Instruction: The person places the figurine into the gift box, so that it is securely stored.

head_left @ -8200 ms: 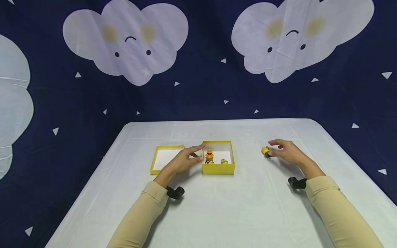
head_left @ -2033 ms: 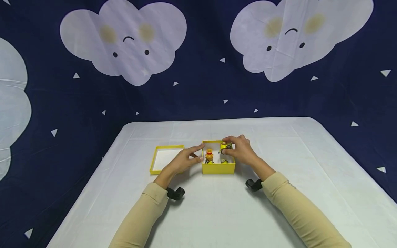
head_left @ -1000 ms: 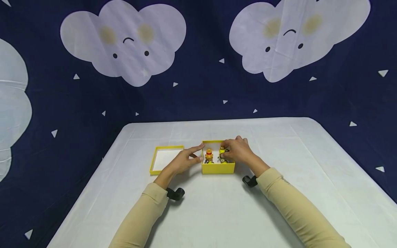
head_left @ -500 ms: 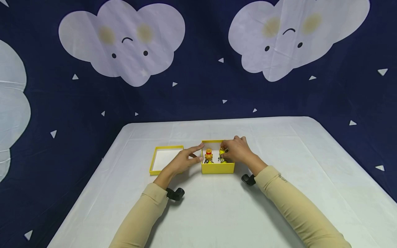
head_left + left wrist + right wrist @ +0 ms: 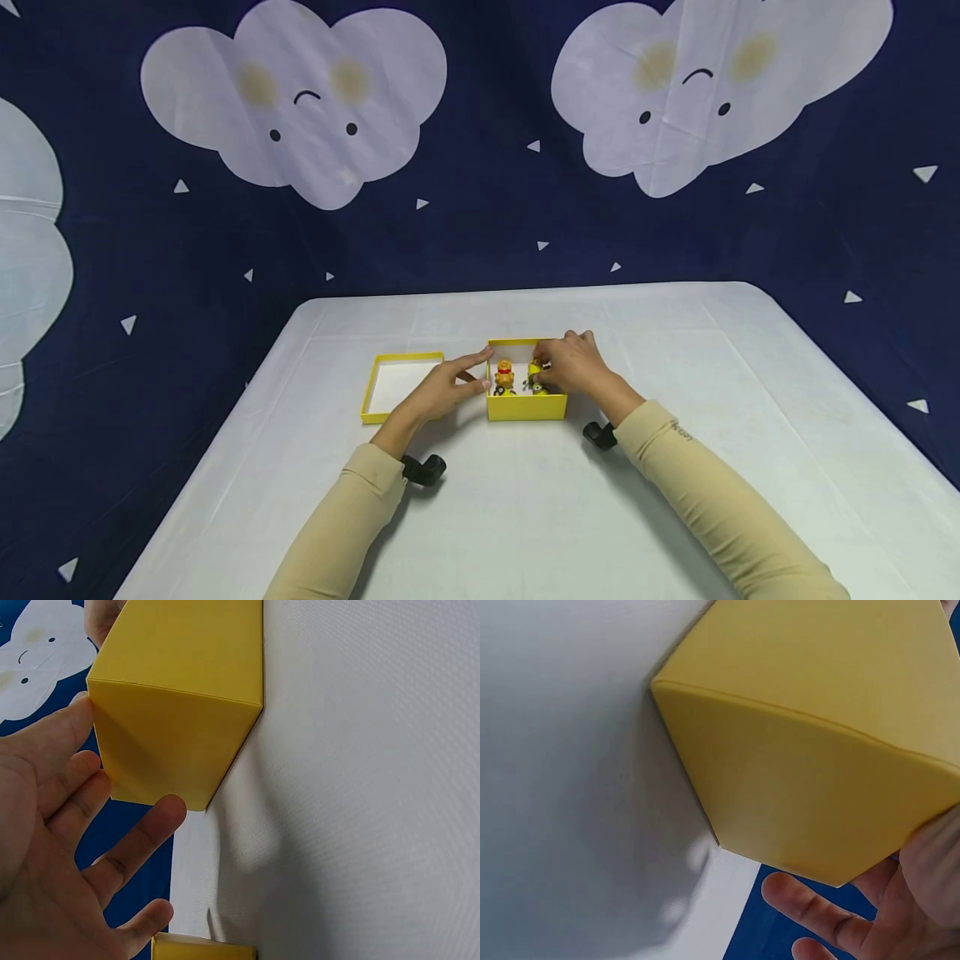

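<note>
An open yellow box (image 5: 527, 408) with a white inside stands mid-table. My left hand (image 5: 442, 387) rests against its left side with spread fingers; in the left wrist view, fingertips (image 5: 174, 810) lie along the box's yellow end wall. My right hand (image 5: 581, 364) reaches over the right rim and pinches a small yellow toy figure (image 5: 534, 369) with dark parts, inside the box. Left of it stands an orange bear figure (image 5: 505, 374) with a red band. Two more yellow figures sit at the front, partly hidden by the front wall. In the right wrist view, the wall hides the held figure.
A shallow yellow-rimmed lid (image 5: 365, 408), white inside, lies left of the box, behind my left wrist. A white cloth covers the table (image 5: 525, 517). Behind it hangs a dark blue backdrop (image 5: 495, 225) with clouds and small triangles.
Since the oldest frame, my right hand has brought the yellow figure from the right of the table into the box. Lately it has lowered and shifted slightly left. My left hand has stayed put.
</note>
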A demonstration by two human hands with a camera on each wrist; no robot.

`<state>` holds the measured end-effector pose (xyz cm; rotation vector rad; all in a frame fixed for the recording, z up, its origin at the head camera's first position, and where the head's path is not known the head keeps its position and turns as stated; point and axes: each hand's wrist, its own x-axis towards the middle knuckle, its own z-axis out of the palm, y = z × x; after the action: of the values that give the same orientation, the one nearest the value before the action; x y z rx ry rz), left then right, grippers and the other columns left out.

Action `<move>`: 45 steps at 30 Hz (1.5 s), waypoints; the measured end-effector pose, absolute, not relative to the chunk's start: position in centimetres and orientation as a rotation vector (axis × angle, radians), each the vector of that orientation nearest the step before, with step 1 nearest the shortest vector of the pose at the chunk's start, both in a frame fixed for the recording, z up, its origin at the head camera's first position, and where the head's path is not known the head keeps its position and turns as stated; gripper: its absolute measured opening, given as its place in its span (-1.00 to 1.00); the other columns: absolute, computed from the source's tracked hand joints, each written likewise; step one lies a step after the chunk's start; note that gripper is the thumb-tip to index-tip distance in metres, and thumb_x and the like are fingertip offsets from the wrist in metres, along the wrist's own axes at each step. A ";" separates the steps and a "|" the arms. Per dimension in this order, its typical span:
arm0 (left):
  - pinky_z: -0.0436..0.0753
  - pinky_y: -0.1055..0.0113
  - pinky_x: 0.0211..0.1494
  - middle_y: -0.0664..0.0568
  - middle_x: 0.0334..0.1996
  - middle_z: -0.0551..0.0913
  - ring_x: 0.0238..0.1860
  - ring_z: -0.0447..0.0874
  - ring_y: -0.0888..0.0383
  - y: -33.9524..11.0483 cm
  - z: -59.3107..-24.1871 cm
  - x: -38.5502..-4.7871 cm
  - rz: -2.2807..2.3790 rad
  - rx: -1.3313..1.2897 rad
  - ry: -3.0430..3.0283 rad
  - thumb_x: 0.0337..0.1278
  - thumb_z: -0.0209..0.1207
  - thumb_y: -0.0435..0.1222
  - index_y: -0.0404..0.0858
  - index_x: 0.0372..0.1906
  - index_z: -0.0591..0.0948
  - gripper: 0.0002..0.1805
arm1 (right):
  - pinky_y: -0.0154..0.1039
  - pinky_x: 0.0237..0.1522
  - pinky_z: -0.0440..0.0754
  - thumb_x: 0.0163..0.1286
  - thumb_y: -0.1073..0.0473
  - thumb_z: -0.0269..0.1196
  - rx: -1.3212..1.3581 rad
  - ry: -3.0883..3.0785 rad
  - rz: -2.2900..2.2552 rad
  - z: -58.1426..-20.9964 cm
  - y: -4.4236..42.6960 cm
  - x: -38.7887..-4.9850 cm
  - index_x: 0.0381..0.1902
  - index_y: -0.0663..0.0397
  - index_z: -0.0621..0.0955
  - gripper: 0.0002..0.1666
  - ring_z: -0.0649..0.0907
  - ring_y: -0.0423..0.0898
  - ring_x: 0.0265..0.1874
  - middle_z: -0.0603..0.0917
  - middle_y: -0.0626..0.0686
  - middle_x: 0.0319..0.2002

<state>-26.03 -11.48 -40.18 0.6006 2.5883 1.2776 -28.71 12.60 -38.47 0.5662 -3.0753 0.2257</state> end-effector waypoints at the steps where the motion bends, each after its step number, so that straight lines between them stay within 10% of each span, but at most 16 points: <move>1: 0.40 -0.05 0.29 0.32 0.43 0.19 0.11 0.54 0.02 -11.5 -40.2 -26.0 1.279 0.602 2.587 0.26 0.14 -0.11 0.06 0.41 0.26 -0.37 | -0.10 -0.20 0.24 0.13 -0.13 0.37 0.562 -3.077 0.219 -38.5 12.6 -28.7 -0.10 -0.14 0.66 -0.60 0.48 -0.08 -0.31 0.75 -0.14 -0.18; 45: 0.24 -0.08 0.43 0.11 0.41 0.29 0.27 0.43 -0.03 -11.7 -39.8 -25.7 1.380 0.644 2.626 0.24 0.17 -0.16 0.15 0.39 0.27 -0.37 | -0.05 -0.01 0.27 0.19 -0.12 0.32 0.539 -2.819 0.676 -38.1 13.9 -27.5 0.05 -0.03 0.62 -0.48 0.50 0.00 -0.15 0.70 0.01 0.00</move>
<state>-25.74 -11.69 -39.85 0.6436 2.6256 1.3803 -27.53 13.87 -38.09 0.5390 -2.8189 0.6760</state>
